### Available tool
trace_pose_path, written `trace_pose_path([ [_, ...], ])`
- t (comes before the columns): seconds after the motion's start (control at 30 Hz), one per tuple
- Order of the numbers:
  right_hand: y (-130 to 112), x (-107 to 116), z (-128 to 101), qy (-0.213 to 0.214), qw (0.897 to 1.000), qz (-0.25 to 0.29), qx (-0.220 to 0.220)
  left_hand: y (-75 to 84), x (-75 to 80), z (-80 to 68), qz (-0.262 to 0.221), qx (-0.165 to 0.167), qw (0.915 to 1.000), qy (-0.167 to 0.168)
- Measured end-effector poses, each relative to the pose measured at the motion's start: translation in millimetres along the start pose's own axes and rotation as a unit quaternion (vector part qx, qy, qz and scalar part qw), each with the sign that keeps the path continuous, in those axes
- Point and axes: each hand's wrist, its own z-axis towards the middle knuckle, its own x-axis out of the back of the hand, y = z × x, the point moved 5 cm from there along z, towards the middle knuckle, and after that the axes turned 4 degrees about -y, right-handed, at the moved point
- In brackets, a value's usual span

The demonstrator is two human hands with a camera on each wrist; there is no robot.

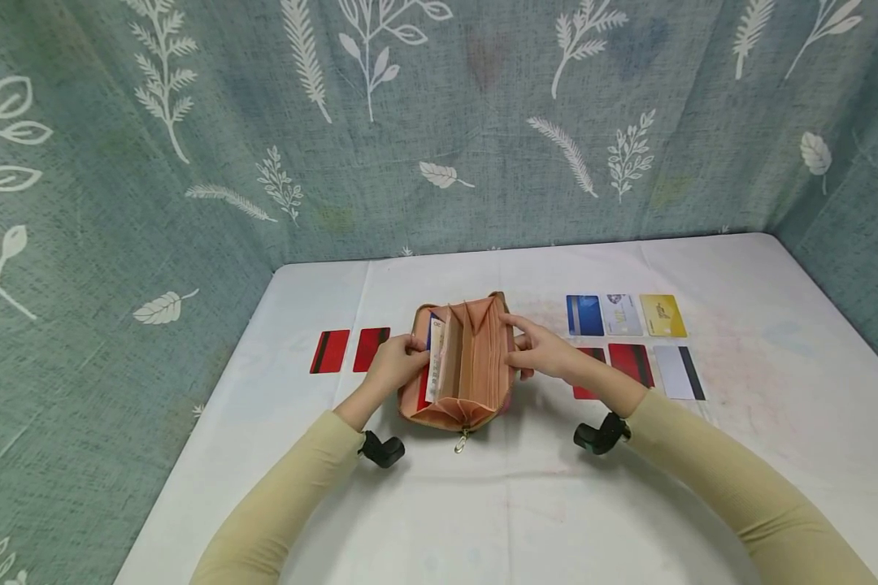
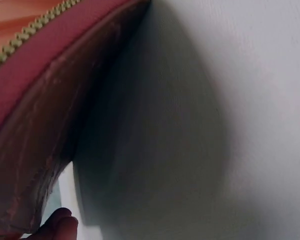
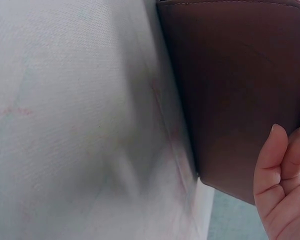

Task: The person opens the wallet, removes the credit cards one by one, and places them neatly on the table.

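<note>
A wallet [image 1: 492, 357] with a peach lining and a zip round its edge stands spread open in the middle of the white table. My left hand [image 1: 393, 363] grips its left side, thumb over the edge beside a banknote [image 1: 436, 366] in the left compartment. Something red [image 1: 423, 395] shows next to the note. On the other side, my right hand [image 1: 545, 351] holds the right edge between thumb and fingers. The left wrist view shows the brass zip teeth [image 2: 27, 34] and fingertips [image 2: 65, 224] low down; the right wrist view shows the wallet's dark outer cover [image 3: 235, 90].
Two red cards with black stripes, one outer [image 1: 329, 351] and one inner [image 1: 371, 349], lie left of the wallet. To the right are two rows of cards, including a blue card [image 1: 584, 315], a gold card [image 1: 663, 315] and a white card [image 1: 679, 372]. A patterned curtain [image 1: 483, 162] hangs behind.
</note>
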Motion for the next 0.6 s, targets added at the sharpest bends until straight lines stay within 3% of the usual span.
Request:
trace_pose_path([
  [0.4, -2.1, -2.2, 1.5, 0.002, 1.0, -0.009, -0.004, -7.2, -2.0, 10.0, -0.021, -0.011, 0.9997, -0.011],
  [0.6, -2.6, -2.4, 1.2, 0.004, 1.0, -0.009, -0.003, -5.5, 0.2, 10.0, -0.05, 0.014, 0.9986, -0.004],
])
